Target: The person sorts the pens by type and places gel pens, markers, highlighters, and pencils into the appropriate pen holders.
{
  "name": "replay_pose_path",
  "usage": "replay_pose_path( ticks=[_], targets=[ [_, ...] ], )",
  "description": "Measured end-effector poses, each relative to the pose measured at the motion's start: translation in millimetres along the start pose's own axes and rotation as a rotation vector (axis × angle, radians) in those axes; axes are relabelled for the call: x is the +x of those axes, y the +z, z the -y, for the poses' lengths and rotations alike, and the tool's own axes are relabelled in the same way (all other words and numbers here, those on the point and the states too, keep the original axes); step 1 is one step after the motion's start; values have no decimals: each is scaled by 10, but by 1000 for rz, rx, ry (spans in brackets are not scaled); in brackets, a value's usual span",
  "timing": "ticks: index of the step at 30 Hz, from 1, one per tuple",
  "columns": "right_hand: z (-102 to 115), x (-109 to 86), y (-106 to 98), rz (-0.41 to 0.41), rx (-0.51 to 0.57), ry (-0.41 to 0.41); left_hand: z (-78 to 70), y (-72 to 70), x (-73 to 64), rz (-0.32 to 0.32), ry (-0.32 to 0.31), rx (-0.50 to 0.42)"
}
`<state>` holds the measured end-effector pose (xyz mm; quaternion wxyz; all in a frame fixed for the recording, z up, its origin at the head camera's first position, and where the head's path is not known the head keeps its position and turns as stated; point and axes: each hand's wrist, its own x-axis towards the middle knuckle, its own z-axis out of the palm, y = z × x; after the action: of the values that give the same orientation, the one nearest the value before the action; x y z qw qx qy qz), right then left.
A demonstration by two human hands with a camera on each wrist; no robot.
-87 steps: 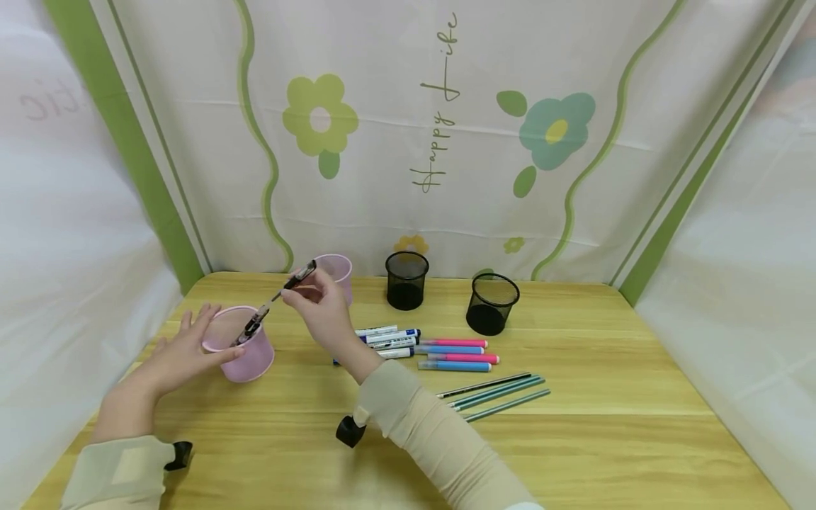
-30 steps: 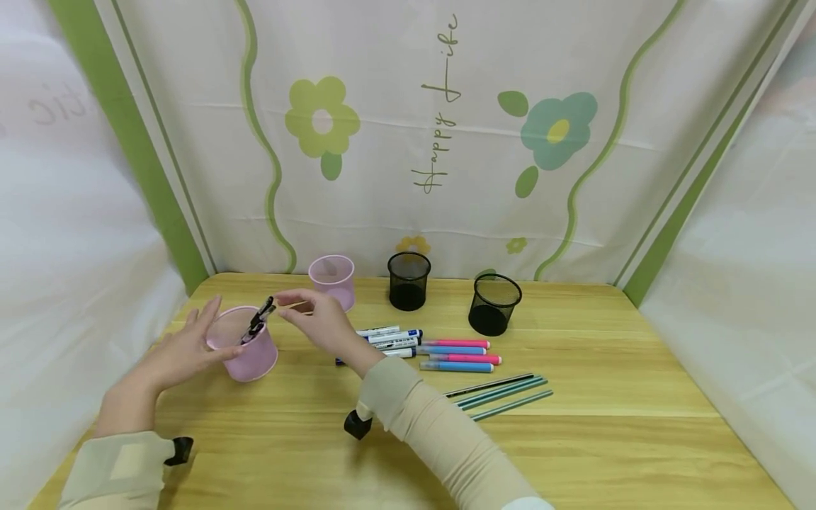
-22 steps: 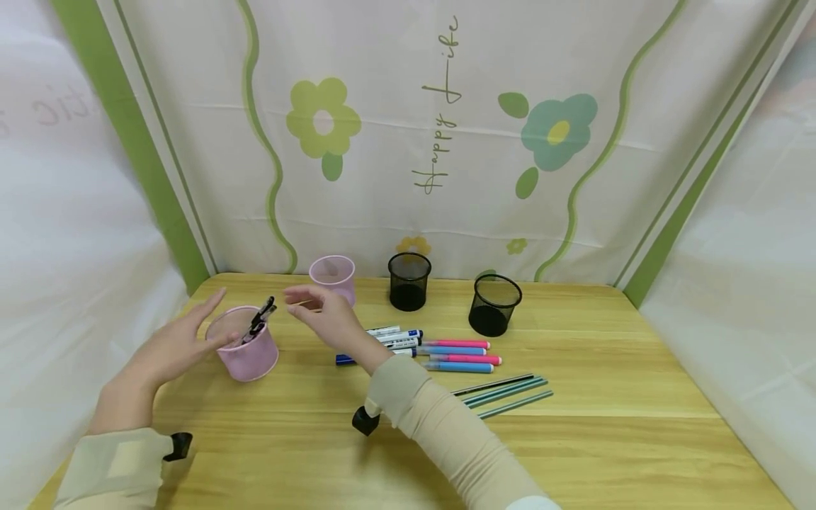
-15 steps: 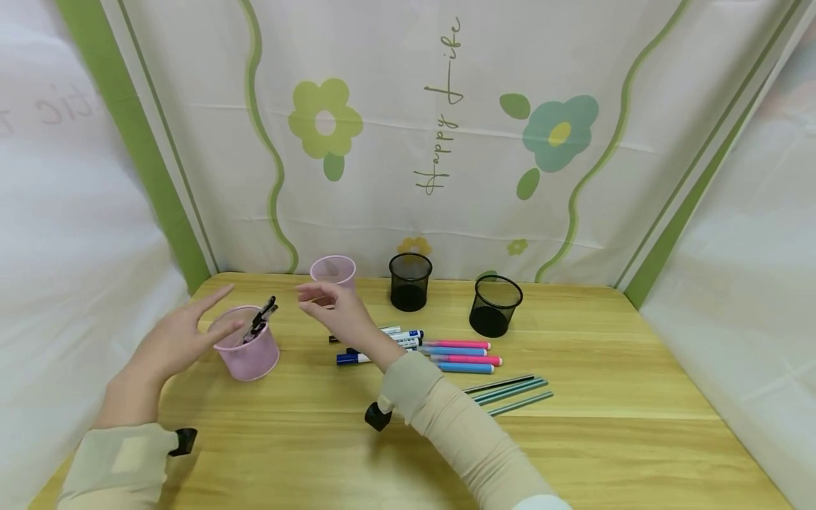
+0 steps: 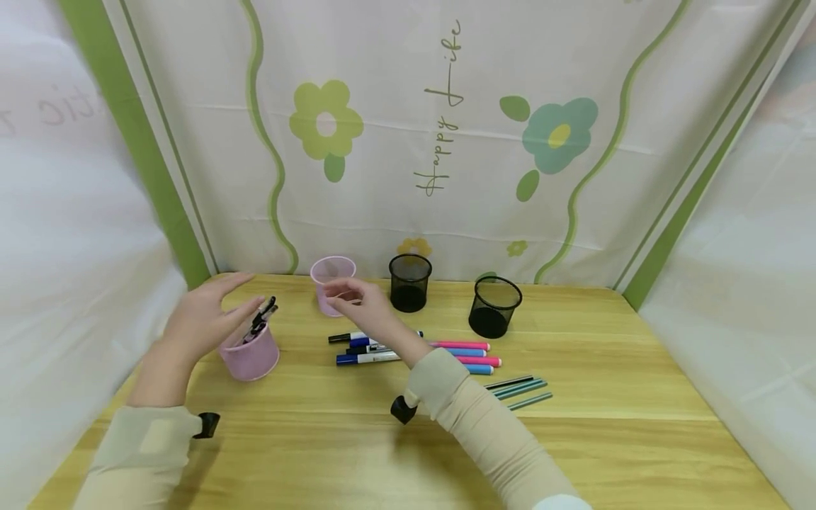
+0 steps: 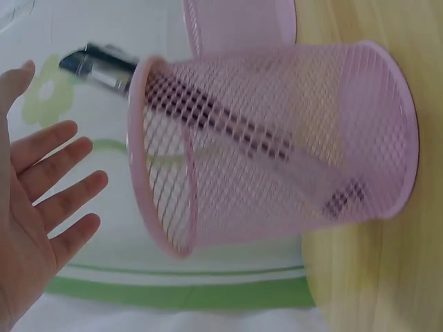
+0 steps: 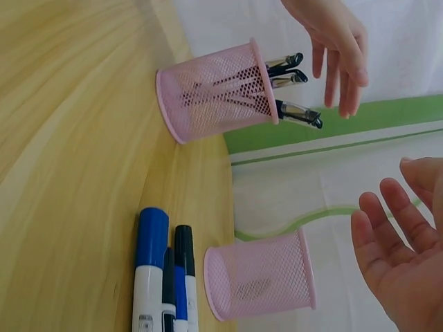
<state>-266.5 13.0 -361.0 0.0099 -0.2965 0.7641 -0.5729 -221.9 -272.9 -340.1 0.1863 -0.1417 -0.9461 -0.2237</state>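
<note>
Several black-capped pens (image 7: 297, 114) lean inside a pink mesh pen holder (image 5: 251, 358) on the left of the table. My left hand (image 5: 204, 319) hovers by its rim with fingers spread, apart from the mesh in the left wrist view. My right hand (image 5: 366, 304) is raised in front of a second pink mesh pen holder (image 7: 259, 277), fingers loosely bent and holding nothing. Below it, whiteboard markers (image 5: 357, 359) with blue and black caps lie in a bunch, partly hidden by my right wrist.
Two black mesh pen holders (image 5: 409, 290) stand along the back, one further right. Pink and blue felt-tip pens (image 5: 474, 346) lie right of the markers, with green and black pencils (image 5: 525, 387) nearer the front. A patterned cloth (image 5: 395, 142) hangs behind the wooden table (image 5: 306, 453).
My right hand has put a black pen into the left pink pen holder, let go and drawn away to the right. My left hand has come off the rim, rising and shifting right.
</note>
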Motion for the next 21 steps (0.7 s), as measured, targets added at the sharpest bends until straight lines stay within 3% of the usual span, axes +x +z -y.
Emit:
replay_pose_path(
  ticks=[7, 14, 18, 21],
  targets=[
    [-3, -86, -103, -6, -71, 29, -216, 146, 177, -65, 53, 35],
    [-50, -152, -209, 1, -85, 16, -407, 255, 340, -131, 83, 14],
    [-81, -192, -274, 9, -81, 7, -505, 310, 422, -136, 77, -9],
    [-116, -218, -311, 14, -86, 13, -571, 342, 477, -131, 39, -18]
  ],
)
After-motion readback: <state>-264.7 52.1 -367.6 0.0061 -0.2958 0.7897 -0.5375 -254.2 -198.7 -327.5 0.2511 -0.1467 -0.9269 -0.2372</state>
